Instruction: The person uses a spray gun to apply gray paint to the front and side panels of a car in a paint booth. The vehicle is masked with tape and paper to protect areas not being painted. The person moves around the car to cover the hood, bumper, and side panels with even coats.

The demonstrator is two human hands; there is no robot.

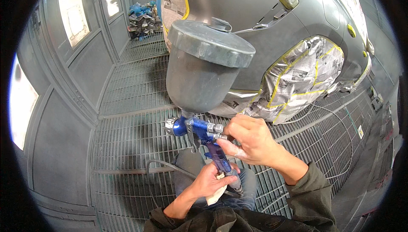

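The left hand (211, 182) curls closed around the spray gun (219, 155) and a cloth (216, 194); the right hand (250, 140) pinches a rear knob (219, 136), seemingly adjusting it; turning needs steady support.

The blue, pistol-shaped metal spray gun (199, 130) is shining glossily, and its silver, ring-shaped metal nozzle cap (171, 126) is gleaming. The grey, round-lidded cup (199, 81) is looking matt and lightly scuffed. The grey, curved car body (272, 40) is showing a smooth, dull finish, while crumpled, black-and-white printed paper (299, 76) is glinting faintly. The pale, folded scrap (216, 194), partly hidden, is looking like cloth or perhaps paper.
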